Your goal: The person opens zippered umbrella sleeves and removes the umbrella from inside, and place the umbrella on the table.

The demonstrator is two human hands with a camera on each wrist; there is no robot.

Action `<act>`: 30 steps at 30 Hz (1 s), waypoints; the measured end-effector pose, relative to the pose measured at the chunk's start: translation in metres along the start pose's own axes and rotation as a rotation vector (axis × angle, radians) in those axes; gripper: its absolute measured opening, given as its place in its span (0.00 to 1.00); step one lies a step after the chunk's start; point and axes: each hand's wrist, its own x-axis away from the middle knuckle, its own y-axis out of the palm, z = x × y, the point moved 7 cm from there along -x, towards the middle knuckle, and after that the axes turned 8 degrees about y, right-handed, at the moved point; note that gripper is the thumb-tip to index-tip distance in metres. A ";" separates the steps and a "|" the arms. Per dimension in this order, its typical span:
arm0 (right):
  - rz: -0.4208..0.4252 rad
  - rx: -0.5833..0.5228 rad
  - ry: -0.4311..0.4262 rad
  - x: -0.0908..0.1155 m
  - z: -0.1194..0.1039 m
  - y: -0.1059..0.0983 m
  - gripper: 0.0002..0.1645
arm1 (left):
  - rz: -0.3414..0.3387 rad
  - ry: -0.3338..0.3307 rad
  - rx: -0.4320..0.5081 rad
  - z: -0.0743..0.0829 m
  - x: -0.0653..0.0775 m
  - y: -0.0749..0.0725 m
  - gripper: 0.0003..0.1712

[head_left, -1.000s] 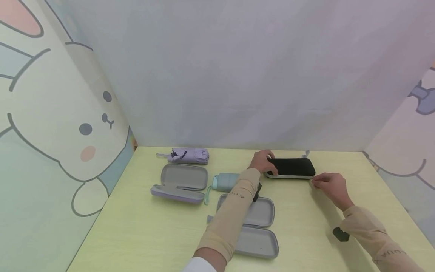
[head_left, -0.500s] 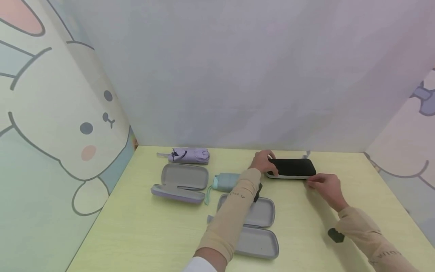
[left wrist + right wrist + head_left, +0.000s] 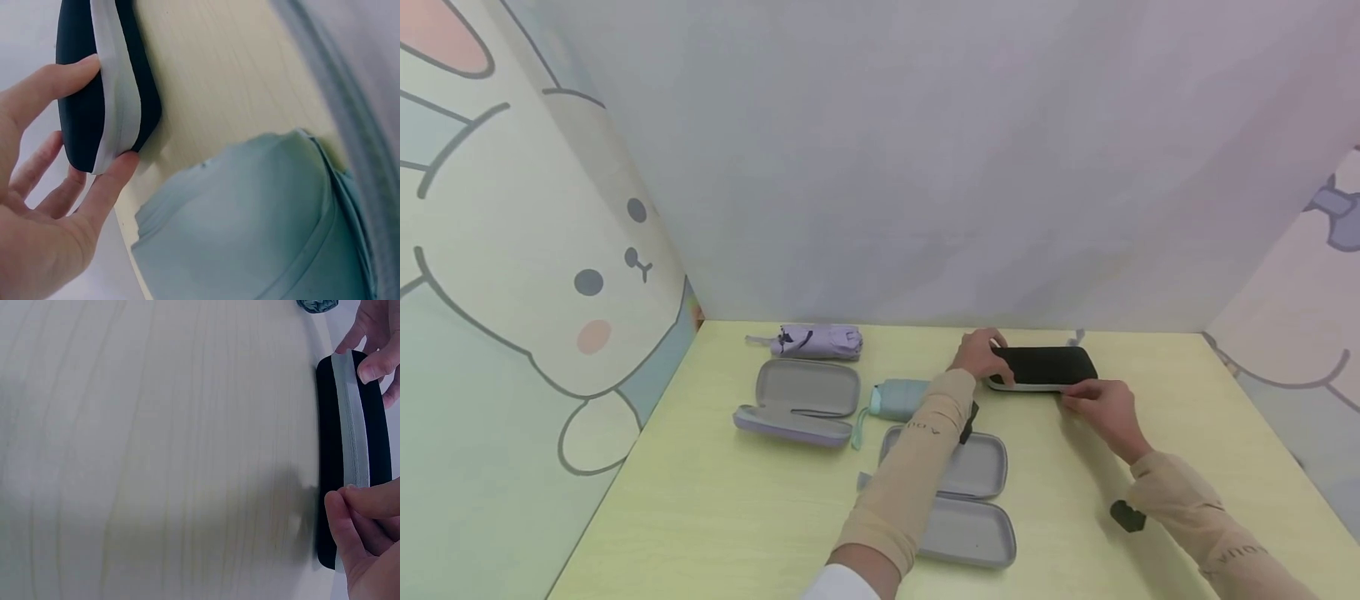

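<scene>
A black zip case [image 3: 1043, 365] with a pale zipper band lies near the table's back edge, right of centre. My left hand [image 3: 981, 357] holds its left end; in the left wrist view, the thumb [image 3: 81, 72] lies on one black face and fingertips press the band at the end. With thumb and forefinger, my right hand [image 3: 1107, 414] pinches at the front zipper [image 3: 354, 434], close to the case's right end. The zipper pull is hidden within those fingertips. From the pinch to my left hand the zipper teeth run as a thin line.
A teal folded umbrella [image 3: 895, 400] lies partly under my left forearm. Below it an open grey case [image 3: 976, 467] is half covered by the sleeve. Another open case [image 3: 807, 390] and a purple folded umbrella [image 3: 820, 342] are at the left. A grey wall rises behind.
My right hand has slid left along the front of the black case, from just past its right corner to the zipper's right part. My left hand stays at the left end.
</scene>
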 end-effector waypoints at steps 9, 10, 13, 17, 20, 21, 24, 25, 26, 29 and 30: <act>0.007 -0.023 0.005 0.001 -0.006 0.005 0.07 | -0.003 -0.002 -0.009 -0.001 0.000 0.001 0.28; 0.006 -0.032 0.005 0.002 -0.007 0.006 0.07 | -0.005 -0.001 -0.011 -0.001 0.000 0.001 0.28; 0.005 -0.054 -0.011 0.002 -0.010 0.010 0.06 | -0.009 0.005 -0.014 0.000 -0.001 0.001 0.28; -0.003 -0.088 -0.028 0.002 -0.014 0.017 0.06 | -0.008 0.005 -0.018 0.000 -0.001 0.000 0.29; -0.014 -0.095 -0.028 0.001 -0.016 0.024 0.06 | -0.010 0.006 -0.019 0.000 0.000 -0.001 0.29; -0.016 -0.091 -0.027 0.001 -0.017 0.025 0.06 | -0.011 0.007 -0.019 0.000 0.000 -0.001 0.29; -0.018 -0.077 -0.030 0.002 -0.021 0.029 0.06 | -0.017 0.011 -0.021 0.001 0.000 -0.001 0.29; -0.018 -0.071 -0.031 0.002 -0.022 0.030 0.06 | -0.016 0.011 -0.022 0.001 0.000 -0.001 0.29; -0.016 -0.066 -0.032 0.002 -0.023 0.031 0.05 | -0.017 0.013 -0.023 0.001 0.000 -0.001 0.29; -0.017 -0.060 -0.030 0.002 -0.025 0.033 0.05 | -0.017 0.014 -0.026 0.000 -0.001 -0.001 0.29; -0.019 -0.063 -0.028 0.002 -0.025 0.034 0.05 | -0.018 0.011 -0.027 -0.002 -0.001 0.000 0.29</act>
